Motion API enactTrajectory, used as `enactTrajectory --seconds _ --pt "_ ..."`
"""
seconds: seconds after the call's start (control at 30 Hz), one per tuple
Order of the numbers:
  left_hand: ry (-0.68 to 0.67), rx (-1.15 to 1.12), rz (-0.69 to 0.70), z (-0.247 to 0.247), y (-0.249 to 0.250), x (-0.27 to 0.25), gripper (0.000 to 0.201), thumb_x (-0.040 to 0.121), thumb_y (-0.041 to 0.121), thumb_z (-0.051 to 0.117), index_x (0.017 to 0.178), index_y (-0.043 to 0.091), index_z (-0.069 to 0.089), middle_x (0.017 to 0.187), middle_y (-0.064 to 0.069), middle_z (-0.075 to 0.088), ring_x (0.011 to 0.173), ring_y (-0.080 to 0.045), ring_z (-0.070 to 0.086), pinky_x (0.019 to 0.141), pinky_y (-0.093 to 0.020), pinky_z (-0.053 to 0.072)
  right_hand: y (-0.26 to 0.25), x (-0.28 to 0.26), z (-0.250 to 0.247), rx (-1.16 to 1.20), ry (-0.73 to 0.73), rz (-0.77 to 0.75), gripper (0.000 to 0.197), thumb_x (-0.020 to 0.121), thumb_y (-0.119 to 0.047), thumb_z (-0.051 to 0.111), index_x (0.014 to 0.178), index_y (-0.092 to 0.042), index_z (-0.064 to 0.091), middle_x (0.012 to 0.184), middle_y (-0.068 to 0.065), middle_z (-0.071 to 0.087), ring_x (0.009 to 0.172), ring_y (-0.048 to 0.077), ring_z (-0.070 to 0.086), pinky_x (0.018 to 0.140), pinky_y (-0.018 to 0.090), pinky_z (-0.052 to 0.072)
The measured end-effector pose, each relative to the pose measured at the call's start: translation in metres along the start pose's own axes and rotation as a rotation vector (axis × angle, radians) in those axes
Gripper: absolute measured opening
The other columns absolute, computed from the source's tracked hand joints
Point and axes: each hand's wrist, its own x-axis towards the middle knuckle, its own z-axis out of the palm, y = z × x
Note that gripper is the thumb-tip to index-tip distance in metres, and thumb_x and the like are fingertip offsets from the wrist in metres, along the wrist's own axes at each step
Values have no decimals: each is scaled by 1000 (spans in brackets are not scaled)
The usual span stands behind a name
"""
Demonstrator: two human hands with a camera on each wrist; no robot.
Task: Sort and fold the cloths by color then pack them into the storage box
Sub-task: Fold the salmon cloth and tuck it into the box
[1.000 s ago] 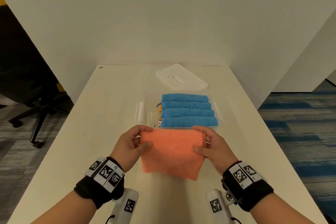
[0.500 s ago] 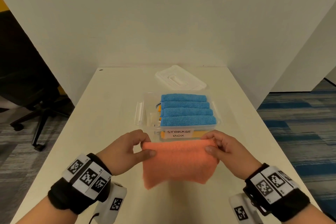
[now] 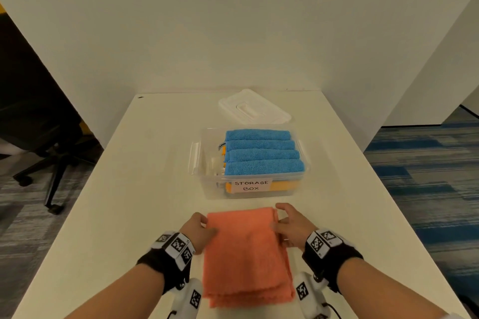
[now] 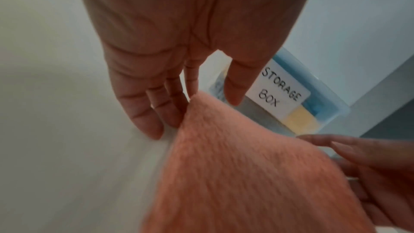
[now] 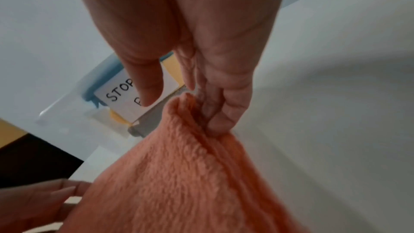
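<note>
the white table [image 3: 129, 215] runs long and narrow from the near edge to the wall, with bare surface on both sides of the work — wide to the left, somewhat less to the right, where the tabletop ends above blue carpet. the clear storage box [image 3: 252, 190] sits mid-table, its labelled front wall just beyond the hands, with a strip of bare table between it and the orange cloth [image 3: 246, 254]; the white lid [image 3: 254, 109] lies behind the box near the wall. inside, four folded blue cloths [image 3: 261, 153] lie in a row over yellow cloths [image 3: 285, 185]. the orange cloth lies flat and folded on the table's near part, its near hem showing layered edges. the left hand [image 3: 198, 230] has its fingers under the far left corner and the thumb on top, pinching it. the right hand [image 3: 291, 226] has its fingers [image 5: 224, 109] curled against the far right corner where the cloth bunches into a ridge, thumb lifted clear above the cloth — a loose hold.
</note>
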Motion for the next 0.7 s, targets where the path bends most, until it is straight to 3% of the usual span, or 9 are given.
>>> enactTrajectory --seconds 0.13,0.3,0.33,0.4,0.47,0.5,0.57,0.63,0.7 --pt "20 103 75 8 -1 -4 52 84 18 62 127 15 34 97 -5 60 85 -24 62 68 -35 56 10 4 2 -249 -8 -41 68 84 -14 68 139 -22 30 96 1 61 86 18 63 77 34 55" --pt "144 193 307 2 4 -18 59 83 12 63 133 25 35 85 2 57 72 -11 58 59 -20 47 10 2 -1 -388 19 -141 74 86 -18 65 145 -23 21 82 -5 57 72 8 57 68 19 47" --pt "125 186 335 0 2 -20 54 82 10 62 128 28 39 87 1 58 72 -13 60 62 -24 51 12 0 -2 -390 -5 -140 77 88 -21 64 148 -25 15 86 -5 58 75 7 58 69 19 46" --pt "1 160 342 -4 -2 -25 43 82 9 60 114 34 47 94 -2 57 71 -18 61 66 -34 57 18 -6 -3 -416 -97 -130 92 88 -29 64 150 -32 -3 112 -5 59 94 9 60 81 22 49" --pt "-167 177 323 -4 -8 -31 32 82 10 61 104 34 54 96 -1 55 68 -18 57 63 -31 54 23 -13 -2 -528 -171 -166 100 85 -32 66 148 -42 -11 134 -6 51 110 10 57 95 22 44" --pt "-220 213 324 -4 -9 -34 28 83 9 62 100 31 59 94 0 56 67 -15 54 61 -28 52 24 -16 -2 -586 -198 -199 98 86 -28 67 148 -44 -7 139 -10 44 116 8 53 98 18 39" --pt "-243 234 328 -5 -11 -37 24 82 8 65 95 28 65 93 -1 62 67 -12 54 62 -24 51 23 -20 0 -660 -220 -257 77 87 -21 65 149 -35 22 139 -16 36 124 6 44 100 13 33" --pt "-213 172 342 -7 -11 -39 28 81 8 68 97 30 65 100 -4 66 73 -13 61 63 -21 52 23 -23 0 -707 -157 -303 48 87 -19 65 132 -29 53 130 -9 50 114 8 51 96 13 38" --pt "-198 48 366 -6 -13 -43 30 82 6 69 102 28 63 108 -3 65 83 -17 67 67 -21 52 24 -30 0 -654 -80 -336 34 85 -19 67 117 -29 63 116 -4 57 100 6 54 87 12 41"
